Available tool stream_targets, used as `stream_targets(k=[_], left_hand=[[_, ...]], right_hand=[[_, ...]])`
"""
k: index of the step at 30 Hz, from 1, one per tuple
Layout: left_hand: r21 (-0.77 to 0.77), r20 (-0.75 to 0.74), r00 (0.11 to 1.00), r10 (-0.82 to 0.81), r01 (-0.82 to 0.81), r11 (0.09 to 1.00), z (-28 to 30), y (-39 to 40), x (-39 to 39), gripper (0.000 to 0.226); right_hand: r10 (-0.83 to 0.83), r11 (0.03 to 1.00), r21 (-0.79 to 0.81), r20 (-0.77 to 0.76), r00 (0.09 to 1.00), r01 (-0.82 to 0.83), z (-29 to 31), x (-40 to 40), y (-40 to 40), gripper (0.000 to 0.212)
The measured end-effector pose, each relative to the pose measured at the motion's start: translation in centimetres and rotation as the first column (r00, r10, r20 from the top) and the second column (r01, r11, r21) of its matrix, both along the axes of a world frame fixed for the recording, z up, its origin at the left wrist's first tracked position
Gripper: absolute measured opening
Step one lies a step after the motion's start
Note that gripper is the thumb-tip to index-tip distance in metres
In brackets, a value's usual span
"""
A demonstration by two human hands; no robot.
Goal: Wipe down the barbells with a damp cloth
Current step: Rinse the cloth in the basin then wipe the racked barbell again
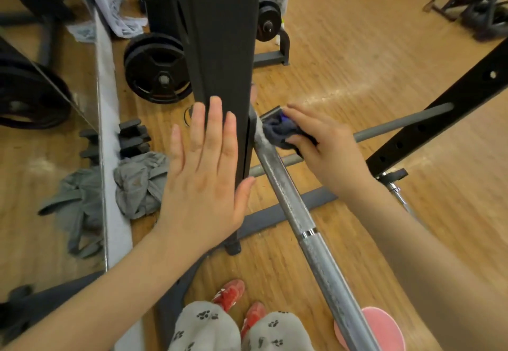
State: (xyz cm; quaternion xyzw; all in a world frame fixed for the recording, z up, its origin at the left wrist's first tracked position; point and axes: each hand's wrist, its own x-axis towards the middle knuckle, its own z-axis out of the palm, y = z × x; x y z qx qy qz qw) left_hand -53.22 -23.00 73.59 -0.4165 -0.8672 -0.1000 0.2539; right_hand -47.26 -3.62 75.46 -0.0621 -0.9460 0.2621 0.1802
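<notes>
A silver barbell [297, 210] runs from the bottom right up to the black rack upright [220, 56] in the middle of the view. My right hand [327, 144] grips a dark blue cloth [280, 130] and presses it on the bar right beside the upright. My left hand [203, 174] lies flat against the upright, fingers spread, holding nothing. The bar's far end is hidden behind the upright.
A mirror [41, 130] lines the left wall. Black weight plates [156, 70] hang on the rack's pegs. A grey rag [140, 183] lies on the wooden floor. A black safety arm [445, 114] crosses at the right, and a pink disc [384, 328] sits at the bottom right.
</notes>
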Motion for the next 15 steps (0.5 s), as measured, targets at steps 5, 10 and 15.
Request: stream_targets(k=[5,10,15], left_hand=[[-0.09,-0.124,0.991,0.059,-0.071,0.993,0.2,1.1,-1.9,0.085],[-0.064,-0.131,0.99,0.059,-0.068,0.996,0.0,1.7,-2.0,0.086],[-0.071,-0.091,0.995,0.032,-0.039,0.997,0.1,1.2,-2.1,0.089]], right_hand=[[0.174,0.985,-0.04,0.12,0.978,-0.17,-1.3,-4.2,0.2,0.034],[0.31,0.948,0.042,0.101,0.945,-0.315,-1.2,0.5,-0.2,0.038],[0.252,0.967,-0.063,0.129,0.959,-0.246,-1.3,-0.4,-0.2,0.045]])
